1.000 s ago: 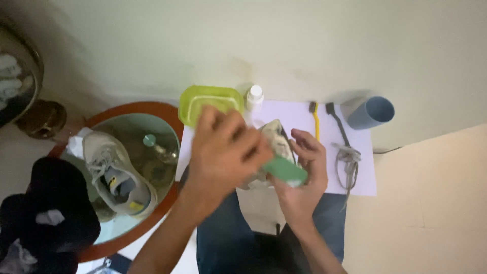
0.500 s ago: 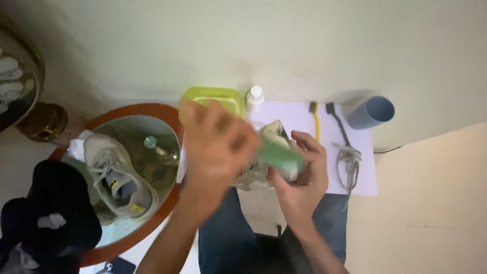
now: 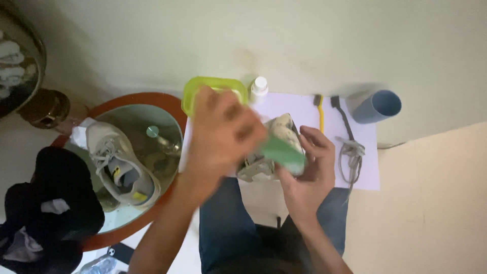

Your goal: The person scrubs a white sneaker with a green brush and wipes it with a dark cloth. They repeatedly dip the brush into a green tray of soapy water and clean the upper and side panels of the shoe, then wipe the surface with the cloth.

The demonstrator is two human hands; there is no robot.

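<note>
My left hand (image 3: pixel 220 133) is blurred and grips a green block-shaped scrubber (image 3: pixel 283 153), which presses on a pale grey sneaker (image 3: pixel 280 129). My right hand (image 3: pixel 310 172) cups that sneaker from the right and below, above my lap in blue jeans. The sneaker's toe points away from me, over a white sheet (image 3: pixel 366 175) on the floor. My left hand hides much of the shoe.
A second grey sneaker (image 3: pixel 120 165) lies in a round orange-rimmed basin (image 3: pixel 170 101) at left. Along the wall are a lime-green tub (image 3: pixel 195 89), a white bottle (image 3: pixel 259 86), a yellow toothbrush (image 3: pixel 320 112), a dark brush (image 3: pixel 341 115), a blue cup (image 3: pixel 378 105) and grey laces (image 3: pixel 351 155). Black cloth (image 3: pixel 56 203) lies at lower left.
My left hand has shifted slightly up and away over the sneaker with the green scrubber. The right hand keeps its hold on the shoe.
</note>
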